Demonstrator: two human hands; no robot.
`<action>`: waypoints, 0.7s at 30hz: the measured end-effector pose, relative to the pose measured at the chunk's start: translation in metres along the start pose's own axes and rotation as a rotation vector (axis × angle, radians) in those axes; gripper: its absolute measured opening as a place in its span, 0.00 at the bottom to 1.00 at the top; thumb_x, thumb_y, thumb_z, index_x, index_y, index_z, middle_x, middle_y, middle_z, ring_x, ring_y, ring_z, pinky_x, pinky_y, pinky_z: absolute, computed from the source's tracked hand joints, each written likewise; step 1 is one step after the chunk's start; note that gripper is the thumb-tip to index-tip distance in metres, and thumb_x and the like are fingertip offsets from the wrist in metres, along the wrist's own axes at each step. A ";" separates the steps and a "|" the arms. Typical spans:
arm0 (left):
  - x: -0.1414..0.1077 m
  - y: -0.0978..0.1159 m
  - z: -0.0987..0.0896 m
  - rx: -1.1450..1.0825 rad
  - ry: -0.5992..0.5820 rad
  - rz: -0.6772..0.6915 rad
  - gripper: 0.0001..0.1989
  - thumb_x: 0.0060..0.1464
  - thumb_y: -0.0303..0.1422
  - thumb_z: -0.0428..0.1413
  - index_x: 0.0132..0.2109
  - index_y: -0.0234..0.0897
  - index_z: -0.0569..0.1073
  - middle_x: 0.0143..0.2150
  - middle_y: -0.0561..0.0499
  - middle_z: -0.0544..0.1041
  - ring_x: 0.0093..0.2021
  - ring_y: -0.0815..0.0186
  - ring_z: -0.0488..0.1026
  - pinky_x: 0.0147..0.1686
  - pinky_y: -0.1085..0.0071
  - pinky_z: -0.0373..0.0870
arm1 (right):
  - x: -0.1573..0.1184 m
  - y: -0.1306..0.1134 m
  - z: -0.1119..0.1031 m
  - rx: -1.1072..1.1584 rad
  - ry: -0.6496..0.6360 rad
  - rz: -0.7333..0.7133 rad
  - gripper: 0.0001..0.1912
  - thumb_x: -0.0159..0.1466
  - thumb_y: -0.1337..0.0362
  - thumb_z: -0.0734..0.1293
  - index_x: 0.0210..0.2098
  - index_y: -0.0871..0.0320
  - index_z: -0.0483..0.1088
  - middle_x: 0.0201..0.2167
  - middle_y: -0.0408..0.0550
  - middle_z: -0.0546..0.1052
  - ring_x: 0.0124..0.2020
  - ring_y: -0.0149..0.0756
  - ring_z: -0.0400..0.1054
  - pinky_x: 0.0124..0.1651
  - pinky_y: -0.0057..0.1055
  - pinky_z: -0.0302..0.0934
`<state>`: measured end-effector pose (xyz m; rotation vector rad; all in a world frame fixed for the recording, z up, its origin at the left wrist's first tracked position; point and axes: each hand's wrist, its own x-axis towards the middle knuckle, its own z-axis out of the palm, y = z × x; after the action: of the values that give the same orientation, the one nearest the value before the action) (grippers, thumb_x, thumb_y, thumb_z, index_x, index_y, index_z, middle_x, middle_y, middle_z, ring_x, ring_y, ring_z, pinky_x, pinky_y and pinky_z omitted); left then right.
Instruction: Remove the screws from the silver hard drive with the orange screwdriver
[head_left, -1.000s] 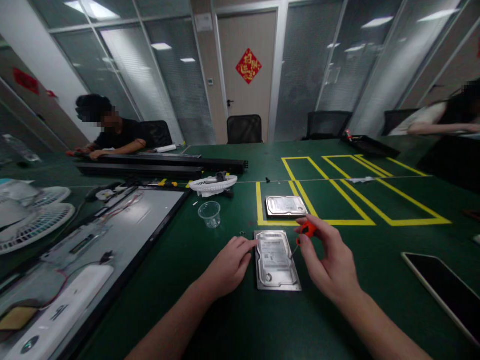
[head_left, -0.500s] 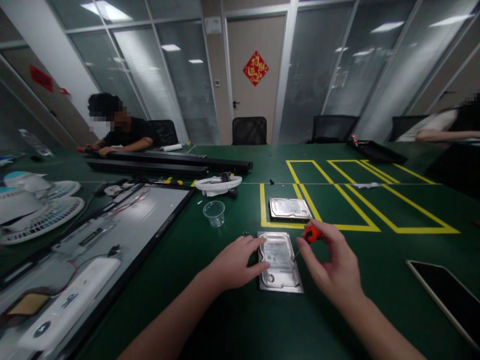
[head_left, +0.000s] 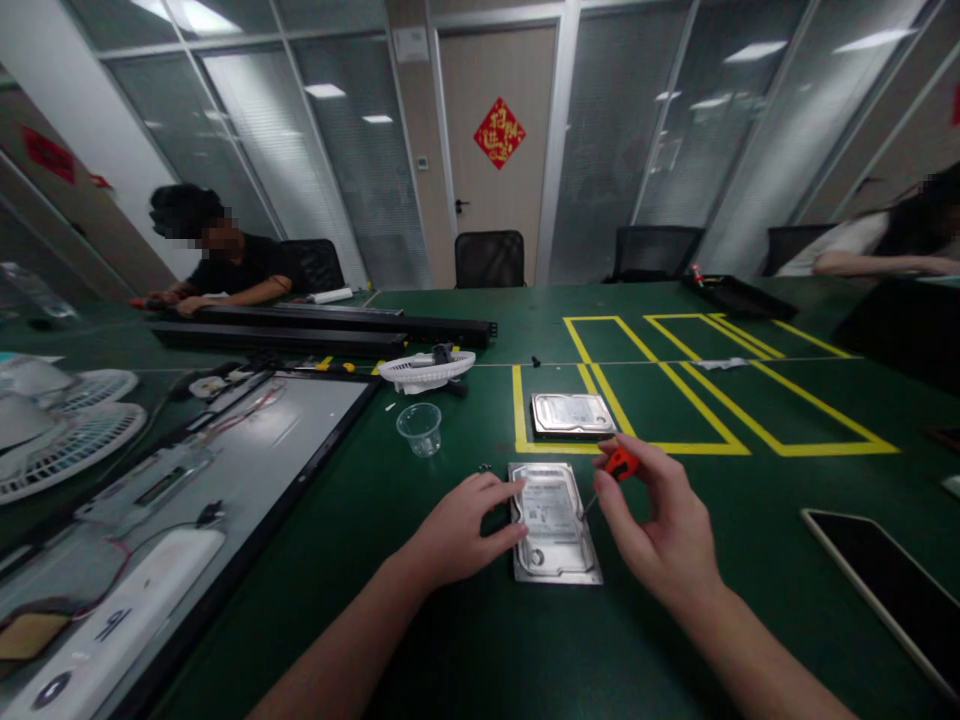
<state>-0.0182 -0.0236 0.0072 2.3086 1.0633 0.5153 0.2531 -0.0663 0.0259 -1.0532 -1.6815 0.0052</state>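
Observation:
A silver hard drive (head_left: 553,525) lies label side up on the green table in front of me. My left hand (head_left: 472,525) rests on its left edge, thumb and forefinger spread apart on the metal. My right hand (head_left: 660,510) grips a screwdriver (head_left: 622,463) by its orange and black handle. The thin shaft slants down left, and its tip meets the drive's right side. Just behind lies a second hard drive (head_left: 572,414), inside yellow tape lines. Several tiny dark pieces, perhaps screws (head_left: 485,467), sit beyond my left fingers.
A clear plastic cup (head_left: 420,430) stands left of the drives, near a white fan part (head_left: 426,370). An opened flat panel (head_left: 300,425) fills the left side. A phone-like dark slab (head_left: 885,590) lies at right. Across the table sits a person (head_left: 240,265) by long black bars (head_left: 337,328).
The view has turned slightly, so everything sits a little further left. Both hands keep their places at the drive, and the screwdriver tip stays at its right side.

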 end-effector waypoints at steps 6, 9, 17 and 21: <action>0.000 0.000 0.001 0.002 0.011 0.014 0.27 0.67 0.42 0.61 0.70 0.43 0.71 0.56 0.43 0.77 0.54 0.54 0.74 0.54 0.57 0.73 | 0.002 0.002 0.000 -0.022 0.037 -0.039 0.29 0.68 0.70 0.72 0.67 0.49 0.66 0.53 0.53 0.78 0.52 0.47 0.77 0.57 0.50 0.73; 0.000 0.001 0.000 0.008 0.012 0.015 0.27 0.67 0.42 0.61 0.70 0.43 0.71 0.56 0.44 0.77 0.54 0.54 0.74 0.54 0.57 0.73 | -0.001 0.001 0.000 0.027 0.012 0.025 0.30 0.69 0.70 0.70 0.68 0.49 0.64 0.55 0.54 0.78 0.51 0.47 0.78 0.56 0.51 0.74; 0.000 0.005 -0.001 0.015 0.019 0.012 0.27 0.68 0.42 0.60 0.70 0.41 0.71 0.57 0.43 0.77 0.54 0.54 0.74 0.55 0.57 0.73 | 0.006 -0.002 -0.003 -0.052 0.041 -0.064 0.29 0.66 0.67 0.75 0.65 0.49 0.69 0.51 0.53 0.77 0.50 0.48 0.76 0.51 0.48 0.75; -0.001 0.006 -0.001 0.022 0.018 0.011 0.27 0.68 0.42 0.60 0.70 0.41 0.71 0.57 0.43 0.77 0.54 0.54 0.73 0.56 0.55 0.72 | 0.006 -0.003 -0.004 -0.065 0.038 -0.060 0.29 0.67 0.69 0.74 0.66 0.48 0.69 0.51 0.53 0.78 0.50 0.47 0.76 0.51 0.48 0.75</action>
<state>-0.0162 -0.0269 0.0117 2.3344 1.0700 0.5317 0.2543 -0.0660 0.0337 -1.0444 -1.6878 -0.1083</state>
